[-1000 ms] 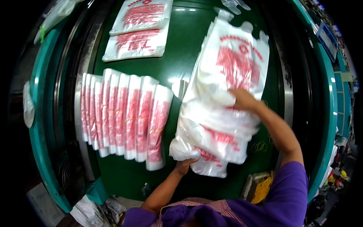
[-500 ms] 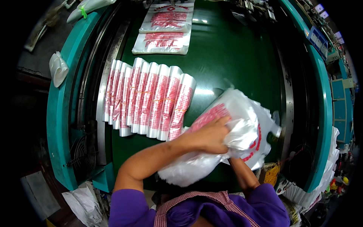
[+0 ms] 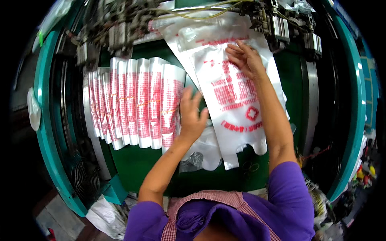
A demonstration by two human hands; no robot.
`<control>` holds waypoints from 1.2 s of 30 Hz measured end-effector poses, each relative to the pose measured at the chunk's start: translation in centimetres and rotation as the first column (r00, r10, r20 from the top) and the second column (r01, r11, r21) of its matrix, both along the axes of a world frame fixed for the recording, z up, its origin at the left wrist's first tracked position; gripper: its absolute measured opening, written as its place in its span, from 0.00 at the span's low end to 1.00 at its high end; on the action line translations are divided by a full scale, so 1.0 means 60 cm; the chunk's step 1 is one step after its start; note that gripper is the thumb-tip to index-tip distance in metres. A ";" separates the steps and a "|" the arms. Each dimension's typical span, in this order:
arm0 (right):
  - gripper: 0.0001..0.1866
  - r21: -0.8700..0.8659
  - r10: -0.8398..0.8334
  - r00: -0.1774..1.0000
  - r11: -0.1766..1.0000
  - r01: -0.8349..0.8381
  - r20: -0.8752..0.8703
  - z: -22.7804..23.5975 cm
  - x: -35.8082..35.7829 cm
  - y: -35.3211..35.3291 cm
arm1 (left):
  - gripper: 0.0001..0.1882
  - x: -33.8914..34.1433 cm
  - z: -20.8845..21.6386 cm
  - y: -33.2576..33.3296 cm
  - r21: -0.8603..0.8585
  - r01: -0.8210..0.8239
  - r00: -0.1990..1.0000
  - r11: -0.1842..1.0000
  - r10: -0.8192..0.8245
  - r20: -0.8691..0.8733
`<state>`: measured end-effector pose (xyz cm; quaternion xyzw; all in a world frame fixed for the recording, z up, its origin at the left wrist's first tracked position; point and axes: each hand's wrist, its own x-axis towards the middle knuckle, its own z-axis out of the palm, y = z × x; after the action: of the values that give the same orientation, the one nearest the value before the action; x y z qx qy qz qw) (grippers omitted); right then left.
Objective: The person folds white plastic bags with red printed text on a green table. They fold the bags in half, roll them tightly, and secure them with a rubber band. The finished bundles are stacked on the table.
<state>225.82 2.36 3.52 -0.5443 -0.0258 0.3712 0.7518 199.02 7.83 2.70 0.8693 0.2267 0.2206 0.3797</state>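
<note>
A stack of white plastic bags with red print (image 3: 237, 100) lies flat and slightly slanted, its notched end toward me. My right hand (image 3: 247, 60) rests on or just over the far part of these bags, fingers extended and slightly apart. Between the stack and a row of folded bag bundles (image 3: 138, 102) is my left hand (image 3: 194, 112), fingers spread, holding nothing. It is nearest the rightmost bundle; whether it touches it I cannot tell. Thin yellowish bands circle several bundles. Under my left wrist lies whitish plastic offcut (image 3: 209, 150).
Metal machine parts (image 3: 277, 28) with yellow hoses hang across the far side. Teal side frames (image 3: 44, 132) flank the green work surface (image 3: 140, 168). A few thin loops (image 3: 251, 166) lie near its front edge. White crumpled plastic (image 3: 105, 213) sits low at left.
The bunched bags now lie flat and spread out. My left hand has let go of them and moved left; my right hand, hidden before, has come out on top. The view has shifted toward the machine.
</note>
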 end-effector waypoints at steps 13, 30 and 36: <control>0.26 -0.881 0.781 0.414 0.374 0.289 0.467 -0.190 0.037 -0.322 | 0.45 0.075 -0.086 -0.051 -0.459 -0.264 0.964 0.848 0.253 -0.087; 0.35 -0.939 0.926 0.177 0.342 -0.024 0.333 -0.043 -0.437 -0.583 | 0.35 -0.085 -0.014 -0.074 0.071 0.141 0.983 0.987 -0.131 -0.132; 0.30 -0.742 0.645 0.437 0.324 0.586 0.627 -0.135 -0.261 -0.543 | 0.55 -0.208 -0.019 -0.131 0.068 0.228 0.875 0.971 -0.174 -0.451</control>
<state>210.18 -30.19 -4.56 -0.9689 -0.2116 -0.0263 0.1257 186.56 -0.02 1.53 0.9364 0.2021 -0.0101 0.2868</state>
